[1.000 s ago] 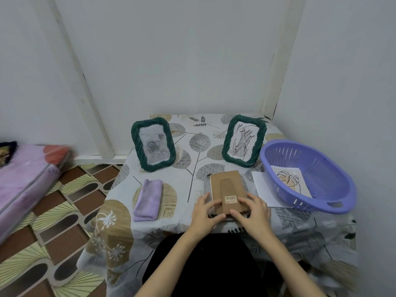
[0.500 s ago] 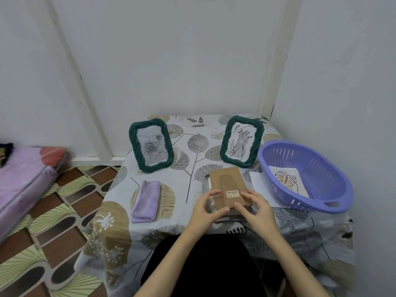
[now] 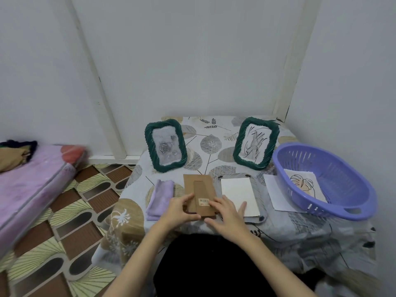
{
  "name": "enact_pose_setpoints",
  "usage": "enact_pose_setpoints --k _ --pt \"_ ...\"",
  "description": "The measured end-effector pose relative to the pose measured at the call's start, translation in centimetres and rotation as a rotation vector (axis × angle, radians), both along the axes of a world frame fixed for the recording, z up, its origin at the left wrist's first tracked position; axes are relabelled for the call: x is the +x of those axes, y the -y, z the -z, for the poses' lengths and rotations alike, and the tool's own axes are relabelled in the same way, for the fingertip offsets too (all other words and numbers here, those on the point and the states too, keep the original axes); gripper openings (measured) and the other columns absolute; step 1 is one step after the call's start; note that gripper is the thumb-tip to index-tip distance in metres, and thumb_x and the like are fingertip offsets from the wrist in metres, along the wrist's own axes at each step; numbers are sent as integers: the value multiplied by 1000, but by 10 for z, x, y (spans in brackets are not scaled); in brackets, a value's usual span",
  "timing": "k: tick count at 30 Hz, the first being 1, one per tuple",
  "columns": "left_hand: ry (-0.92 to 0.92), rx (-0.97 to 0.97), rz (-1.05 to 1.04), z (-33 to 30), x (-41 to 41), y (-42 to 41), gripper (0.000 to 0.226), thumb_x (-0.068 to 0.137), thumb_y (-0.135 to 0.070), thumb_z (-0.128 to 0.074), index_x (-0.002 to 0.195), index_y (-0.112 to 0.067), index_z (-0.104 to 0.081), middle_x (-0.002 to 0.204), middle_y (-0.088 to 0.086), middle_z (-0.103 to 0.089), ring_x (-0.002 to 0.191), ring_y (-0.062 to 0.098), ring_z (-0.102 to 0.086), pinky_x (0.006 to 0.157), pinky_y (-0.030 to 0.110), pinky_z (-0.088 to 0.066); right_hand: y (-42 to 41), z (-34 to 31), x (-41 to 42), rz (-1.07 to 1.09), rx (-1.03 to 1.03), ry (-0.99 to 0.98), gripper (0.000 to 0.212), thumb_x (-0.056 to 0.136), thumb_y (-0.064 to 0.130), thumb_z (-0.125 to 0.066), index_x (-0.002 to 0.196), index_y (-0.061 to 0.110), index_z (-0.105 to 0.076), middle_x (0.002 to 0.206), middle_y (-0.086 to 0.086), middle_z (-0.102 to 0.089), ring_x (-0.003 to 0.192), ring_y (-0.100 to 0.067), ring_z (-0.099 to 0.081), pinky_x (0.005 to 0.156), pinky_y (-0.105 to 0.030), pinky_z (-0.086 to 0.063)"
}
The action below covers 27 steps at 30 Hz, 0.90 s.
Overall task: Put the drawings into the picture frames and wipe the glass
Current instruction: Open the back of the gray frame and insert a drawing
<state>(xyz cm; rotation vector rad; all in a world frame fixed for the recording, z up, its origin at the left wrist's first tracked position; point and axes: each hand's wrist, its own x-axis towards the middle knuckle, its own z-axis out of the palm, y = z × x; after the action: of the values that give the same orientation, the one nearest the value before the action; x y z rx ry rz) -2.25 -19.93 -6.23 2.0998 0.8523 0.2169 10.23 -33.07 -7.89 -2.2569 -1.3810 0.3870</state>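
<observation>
The brown cardboard backing board (image 3: 199,189) with a barcode label lies near the table's front edge. My left hand (image 3: 177,211) grips its lower left edge. My right hand (image 3: 227,215) pinches its lower right corner, with the outer fingers spread over a white sheet (image 3: 237,196). That sheet lies in an open frame (image 3: 261,196) that is face down just right of the board. Two green rope-rimmed frames stand behind, the left one (image 3: 147,142) with a rose drawing, the right one (image 3: 237,146) with a line drawing. A folded lilac cloth (image 3: 160,196) lies left of the board.
A purple plastic basket (image 3: 342,168) at the right holds a leaf drawing (image 3: 304,185). A blank white paper (image 3: 276,196) sticks out from under it. The patterned tablecloth (image 3: 214,146) hangs over the small table in a wall corner. A pink mattress (image 3: 32,179) lies on the floor at left.
Both hands lifted the backing board off the face-down frame and moved it left, uncovering the white sheet inside the frame.
</observation>
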Motion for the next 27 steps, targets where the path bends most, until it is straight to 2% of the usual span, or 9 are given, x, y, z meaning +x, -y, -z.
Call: enact_pose_setpoints --k 2,4,8,10,13,19,22,25,27 --pt "-243 238 89 0 -2 -7 71 68 -51 -70 130 -22 -51 131 10 -49 131 28 -32 111 34 -27 -3 0 -3 -32 -36 78 58 86 49 -52 138 28 -38 151 6 -24 144 -14 -4 104 -63 18" --pt "-364 364 136 1 0 -11 64 76 -51 -65 133 -28 -46 139 11 -40 139 32 -15 116 39 -14 -1 -2 -2 -66 -46 108 54 89 44 -50 139 27 -37 153 5 -20 145 -14 -1 104 -62 20" --pt "-332 402 198 2 4 -7 88 71 -72 -47 145 -36 -16 158 -2 -2 145 25 10 117 46 6 11 -3 12 50 49 59 47 92 35 -46 138 27 -39 153 3 -22 145 -18 -3 111 -56 10" --pt "-277 389 236 4 8 -2 108 46 -94 -27 142 -44 -17 158 -8 -1 146 23 8 117 46 7 20 -3 27 228 95 81 51 87 38 -39 137 27 -40 152 -3 -25 142 -24 -13 115 -50 -5" --pt "-304 472 322 11 15 2 118 34 -97 -8 141 -47 -19 157 -9 -5 146 19 0 115 49 7 35 -3 45 410 32 119 51 90 32 -45 139 20 -36 149 -9 -27 135 -30 -23 112 -41 -20" --pt "-355 464 358 12 5 -17 103 48 -94 -23 140 -46 -23 157 -9 -11 145 13 -11 116 54 1 49 -5 62 473 1 60 40 90 23 -49 129 13 -46 137 -8 -43 121 -32 -37 99 -40 -35" --pt "-394 454 354 7 -3 -23 75 73 -72 -48 139 -46 -26 157 -10 -11 146 13 -7 115 53 3 51 -9 68 461 6 16 37 89 25 -51 125 14 -52 132 -6 -48 119 -29 -41 96 -40 -37" --pt "-351 455 334 3 3 -17 107 45 -93 -23 137 -40 -34 155 -8 -20 146 15 -7 117 51 2 54 -11 70 461 26 -4 35 88 31 -53 119 15 -58 128 0 -51 118 -23 -43 94 -38 -36" --pt "-270 456 277 3 18 -8 110 48 -94 -20 137 -31 -38 152 -7 -29 145 15 -10 117 48 -1 55 -11 70 471 16 3 38 87 39 -55 116 16 -60 126 3 -51 117 -19 -44 93 -38 -35"
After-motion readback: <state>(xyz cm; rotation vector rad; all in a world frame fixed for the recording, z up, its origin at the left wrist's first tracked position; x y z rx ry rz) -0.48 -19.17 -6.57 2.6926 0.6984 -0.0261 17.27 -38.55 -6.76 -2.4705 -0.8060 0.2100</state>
